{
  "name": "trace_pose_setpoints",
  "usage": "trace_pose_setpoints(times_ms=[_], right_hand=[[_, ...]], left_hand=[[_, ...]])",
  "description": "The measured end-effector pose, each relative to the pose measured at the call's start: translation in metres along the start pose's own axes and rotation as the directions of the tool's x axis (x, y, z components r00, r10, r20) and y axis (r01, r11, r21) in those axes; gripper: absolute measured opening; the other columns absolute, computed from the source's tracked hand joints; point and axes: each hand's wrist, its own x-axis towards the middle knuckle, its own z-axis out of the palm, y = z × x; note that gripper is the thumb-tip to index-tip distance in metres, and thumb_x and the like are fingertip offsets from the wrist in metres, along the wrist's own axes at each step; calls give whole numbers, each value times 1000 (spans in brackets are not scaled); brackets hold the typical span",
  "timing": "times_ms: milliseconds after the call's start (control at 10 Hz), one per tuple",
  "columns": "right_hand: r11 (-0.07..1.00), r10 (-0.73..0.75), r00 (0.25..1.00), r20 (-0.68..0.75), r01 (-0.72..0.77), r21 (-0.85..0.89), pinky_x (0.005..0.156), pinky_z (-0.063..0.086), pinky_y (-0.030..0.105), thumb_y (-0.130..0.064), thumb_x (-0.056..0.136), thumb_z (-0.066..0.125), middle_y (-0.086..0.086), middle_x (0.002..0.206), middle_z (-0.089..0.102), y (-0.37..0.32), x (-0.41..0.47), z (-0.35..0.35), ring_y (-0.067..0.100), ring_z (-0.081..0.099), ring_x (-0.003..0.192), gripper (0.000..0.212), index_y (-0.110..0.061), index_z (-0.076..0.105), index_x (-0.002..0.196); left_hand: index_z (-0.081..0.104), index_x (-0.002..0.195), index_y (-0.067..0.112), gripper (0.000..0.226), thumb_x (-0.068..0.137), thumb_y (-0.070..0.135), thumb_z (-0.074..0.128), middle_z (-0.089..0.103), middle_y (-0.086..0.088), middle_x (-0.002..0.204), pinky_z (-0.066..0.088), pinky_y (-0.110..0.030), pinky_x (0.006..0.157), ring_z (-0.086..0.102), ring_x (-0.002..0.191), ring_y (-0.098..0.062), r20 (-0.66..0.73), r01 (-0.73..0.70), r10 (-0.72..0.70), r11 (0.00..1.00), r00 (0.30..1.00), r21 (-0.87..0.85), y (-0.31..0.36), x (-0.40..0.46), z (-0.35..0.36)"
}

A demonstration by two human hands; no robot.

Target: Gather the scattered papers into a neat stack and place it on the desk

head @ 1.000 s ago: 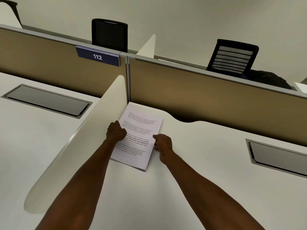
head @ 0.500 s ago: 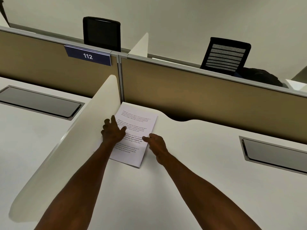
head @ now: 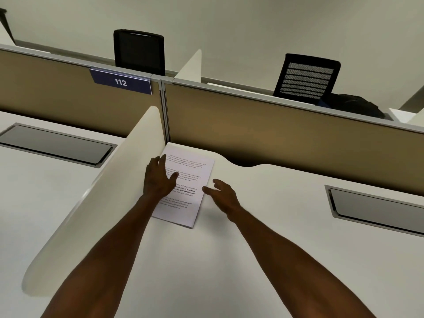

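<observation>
- A dark blue rectangular nameplate [head: 121, 81], fixed at the top edge of the tan fabric partition panel [head: 68, 97], bears the white number 112.
- The white printed sheet on top of the paper stack [head: 185, 187] carries several paragraphs of small black type, some lines in bold; the words are too small to make out.

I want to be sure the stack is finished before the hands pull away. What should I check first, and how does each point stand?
1. Stack flat on desk: ok.
2. Edges squared: ok on the right and near edges; left edge hidden.
3. Stray sheets on desk: none in view, ok.
4. Left hand open over stack: ok.
5. Right hand open beside stack: ok.
6. Clear of divider: cannot tell.
</observation>
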Motion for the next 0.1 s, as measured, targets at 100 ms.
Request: trace_pose_setpoints(times_ms=[100], right_hand=[[994,-55,996,-74,48,-96,104,41,28,-42,84,73,7,149,48,-8,-11,-21,22,51,132,74,-20,42,147]], left_hand=[[37,147,4,72,88,33,67,46,-22,145,33,-50,114,38,138,-38,-5,-82,83,993,997,84,12,-2,-12]])
